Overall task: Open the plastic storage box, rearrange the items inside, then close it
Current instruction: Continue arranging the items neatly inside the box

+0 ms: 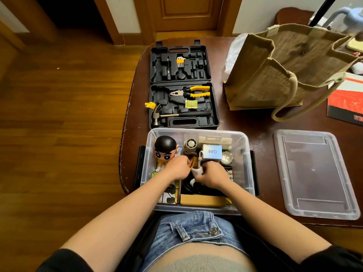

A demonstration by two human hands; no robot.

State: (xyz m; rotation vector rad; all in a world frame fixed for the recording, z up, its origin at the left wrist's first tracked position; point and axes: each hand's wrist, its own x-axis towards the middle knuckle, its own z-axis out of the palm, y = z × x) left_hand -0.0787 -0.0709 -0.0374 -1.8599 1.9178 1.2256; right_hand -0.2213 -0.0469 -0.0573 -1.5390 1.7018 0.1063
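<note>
The clear plastic storage box stands open at the table's near edge, full of small items. Its clear lid lies flat on the table to the right. Both hands are down inside the box. My left hand is closed beside a black-haired cartoon figurine, touching an orange packet; what it grips I cannot tell. My right hand is closed on a small white object near a pale blue box marked "Q88". A wooden box and a printed card lie at the near side.
An open black tool case with pliers, a hammer and hex keys lies just behind the box. A large jute bag stands at the back right. A red booklet lies at the right edge. Wooden floor is to the left.
</note>
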